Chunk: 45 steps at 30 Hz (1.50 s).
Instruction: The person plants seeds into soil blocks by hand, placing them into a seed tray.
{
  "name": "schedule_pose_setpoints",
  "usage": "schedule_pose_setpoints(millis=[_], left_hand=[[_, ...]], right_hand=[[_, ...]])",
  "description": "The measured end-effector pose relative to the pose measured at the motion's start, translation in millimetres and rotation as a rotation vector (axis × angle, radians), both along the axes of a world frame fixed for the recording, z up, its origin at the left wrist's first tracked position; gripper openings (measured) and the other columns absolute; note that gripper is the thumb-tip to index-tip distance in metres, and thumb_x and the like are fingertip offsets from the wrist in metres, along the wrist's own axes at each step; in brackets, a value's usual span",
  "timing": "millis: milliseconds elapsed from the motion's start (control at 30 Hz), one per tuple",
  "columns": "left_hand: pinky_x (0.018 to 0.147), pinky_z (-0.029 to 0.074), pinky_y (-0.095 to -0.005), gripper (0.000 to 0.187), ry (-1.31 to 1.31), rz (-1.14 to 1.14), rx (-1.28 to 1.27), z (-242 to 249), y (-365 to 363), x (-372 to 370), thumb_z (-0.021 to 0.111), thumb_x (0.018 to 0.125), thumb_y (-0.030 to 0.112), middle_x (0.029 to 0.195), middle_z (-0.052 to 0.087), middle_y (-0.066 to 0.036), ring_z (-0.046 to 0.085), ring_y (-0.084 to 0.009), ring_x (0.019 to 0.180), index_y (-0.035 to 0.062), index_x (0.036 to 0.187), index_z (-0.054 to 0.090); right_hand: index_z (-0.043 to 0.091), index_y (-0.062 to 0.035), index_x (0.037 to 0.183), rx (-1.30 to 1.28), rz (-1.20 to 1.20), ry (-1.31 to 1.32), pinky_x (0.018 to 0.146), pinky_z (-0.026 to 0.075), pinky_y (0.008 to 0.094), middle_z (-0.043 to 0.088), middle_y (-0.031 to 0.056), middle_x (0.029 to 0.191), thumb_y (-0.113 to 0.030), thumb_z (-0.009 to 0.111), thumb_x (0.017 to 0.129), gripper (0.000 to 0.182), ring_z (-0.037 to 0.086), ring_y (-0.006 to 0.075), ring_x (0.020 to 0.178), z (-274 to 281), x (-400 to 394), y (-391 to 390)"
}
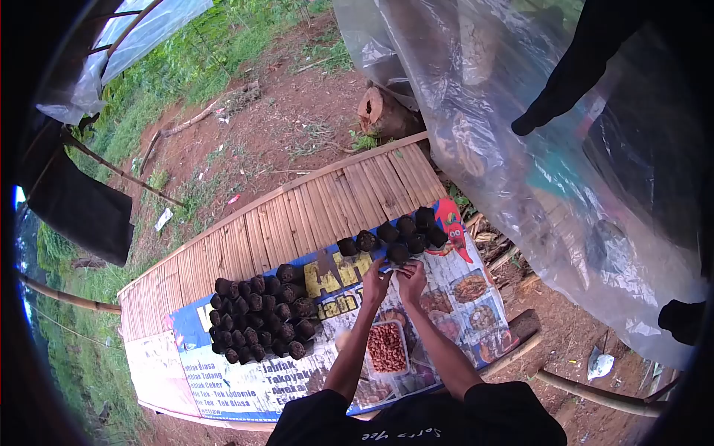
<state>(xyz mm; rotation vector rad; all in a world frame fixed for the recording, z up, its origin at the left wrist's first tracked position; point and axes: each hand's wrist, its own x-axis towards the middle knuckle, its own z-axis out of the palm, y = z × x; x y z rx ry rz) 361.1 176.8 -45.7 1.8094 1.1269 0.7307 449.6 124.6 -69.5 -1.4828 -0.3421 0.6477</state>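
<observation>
My left hand (377, 280) and my right hand (410, 281) are close together over the printed banner (338, 316), their fingers pinched. Whatever sits between the fingertips is too small to make out. Just beyond them stands a small black soil-filled bag (398, 254), very near or touching the fingers. It is at the front of a loose group of similar black bags (416, 243). Between my forearms, a clear plastic tub (387, 348) holds many reddish-brown seeds or nuts (386, 345). A bigger block of packed black bags (256, 316) stands to the left.
The banner lies on a bamboo slat table (290, 227). A clear plastic sheet (513, 149) hangs on the right, beside bamboo poles (595, 390). A hollow log (384, 114) lies past the table's far edge, on bare soil. Black cloth (85, 197) hangs at left.
</observation>
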Motion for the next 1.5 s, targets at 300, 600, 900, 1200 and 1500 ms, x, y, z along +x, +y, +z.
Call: schedule_pose_setpoints(millis=[300,600,900,1200,1500], left_hand=[[0.078,0.049,-0.0394,0.041,0.16,0.05,0.143,33,-50,-49,0.066,0.082,0.014,0.107,0.059,-0.02,0.061,-0.0327,0.088,0.003,0.119,0.053],[0.098,0.038,-0.0472,0.072,0.236,0.067,-0.003,13,-173,-135,0.064,0.083,0.023,0.128,0.043,-0.03,0.043,-0.0462,0.117,0.0006,0.14,0.026],[0.069,0.05,-0.0421,0.064,0.229,0.026,-0.062,-1,-200,-137,0.061,0.074,0.011,0.113,0.057,-0.022,0.062,-0.0327,0.076,0.0004,0.133,0.039],[0.07,0.053,-0.0398,0.064,0.072,-0.197,-0.021,-17,-224,-90,0.064,0.072,0.008,0.113,0.058,-0.023,0.062,-0.0349,0.089,0.0015,0.132,0.039],[0.086,0.048,-0.0412,0.046,0.035,-0.382,-0.403,0,-219,-65,0.054,0.09,0.028,0.121,0.056,-0.023,0.059,-0.0337,0.106,0.0026,0.128,0.048]], right_hand=[[0.046,-0.0077,0.122,-0.432,0.317,-0.788,0.103,0.035,0.0433,0.047,0.0181,0.124,-0.017,0.076,0.07,0.06,0.041,0.0286,0.124,45,19,-89],[0.024,-0.0179,0.143,-0.801,0.66,-1.063,0.104,0.021,0.0591,0.033,0.022,0.136,-0.052,0.085,0.044,0.122,0.031,0.0405,0.126,55,38,-226],[0.062,-0.0039,0.104,-0.295,0.473,-0.661,0.069,0.049,0.0312,0.064,0.01,0.085,-0.004,0.054,0.083,0.022,0.062,0.0198,0.076,63,91,-250],[0.062,-0.0086,0.109,-0.192,0.122,-0.708,0.071,0.047,0.0348,0.063,0.0138,0.094,0.0,0.048,0.088,0.026,0.061,0.0251,0.079,102,91,-284],[0.066,-0.0152,0.101,-0.229,0.228,-0.859,0.078,0.045,0.0398,0.059,0.0125,0.089,-0.01,0.06,0.084,0.019,0.057,0.0314,0.084,34,48,-255]])
